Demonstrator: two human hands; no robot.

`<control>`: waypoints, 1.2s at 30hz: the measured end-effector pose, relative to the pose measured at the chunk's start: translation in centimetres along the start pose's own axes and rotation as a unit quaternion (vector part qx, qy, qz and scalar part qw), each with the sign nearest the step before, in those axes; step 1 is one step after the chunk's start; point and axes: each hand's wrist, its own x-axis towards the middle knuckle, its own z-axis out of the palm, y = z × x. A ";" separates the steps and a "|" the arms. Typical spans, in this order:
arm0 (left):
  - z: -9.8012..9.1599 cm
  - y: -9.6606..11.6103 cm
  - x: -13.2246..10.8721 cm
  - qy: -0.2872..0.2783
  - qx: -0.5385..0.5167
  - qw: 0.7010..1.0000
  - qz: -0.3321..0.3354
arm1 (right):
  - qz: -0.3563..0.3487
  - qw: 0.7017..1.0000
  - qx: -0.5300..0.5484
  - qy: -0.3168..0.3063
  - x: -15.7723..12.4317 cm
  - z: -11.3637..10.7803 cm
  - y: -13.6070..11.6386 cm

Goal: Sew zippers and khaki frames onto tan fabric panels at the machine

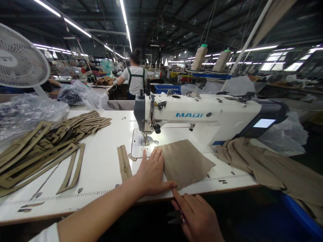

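Note:
My left hand (153, 171) lies flat, fingers stretched, on the left edge of a khaki fabric piece (188, 161), just in front of the needle and presser foot (145, 139). Below the table's front edge, my right hand (195, 215) is closed round what look like small scissors (175, 218), dark blades pointing left. Its index fingertip meets the near corner of the fabric, close to my left thumb; whether it pinches the cloth I cannot tell. A khaki strip with a brass zipper (124, 164) rests left of my left hand. The white sewing machine (202, 111) stands behind the fabric.
Khaki cut-out frames (68, 161) are heaped on the left of the white table (101, 171). More khaki cloth (272, 168) hangs over the right edge above a blue bin (300, 208). A fan (20, 57) stands at left; a person (135, 75) works beyond.

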 end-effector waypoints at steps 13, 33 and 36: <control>-0.9 -1.4 -0.4 -0.043 -0.022 0.998 0.042 | -0.059 0.989 0.094 -0.100 5.4 -0.3 6.4; -1.8 -2.9 -1.1 -0.059 -0.060 0.995 0.045 | -0.055 0.978 0.148 -0.138 6.7 1.1 7.6; -4.0 -4.1 -4.2 -0.001 -0.057 0.998 -0.004 | -0.057 0.977 0.128 -0.159 6.6 2.4 8.2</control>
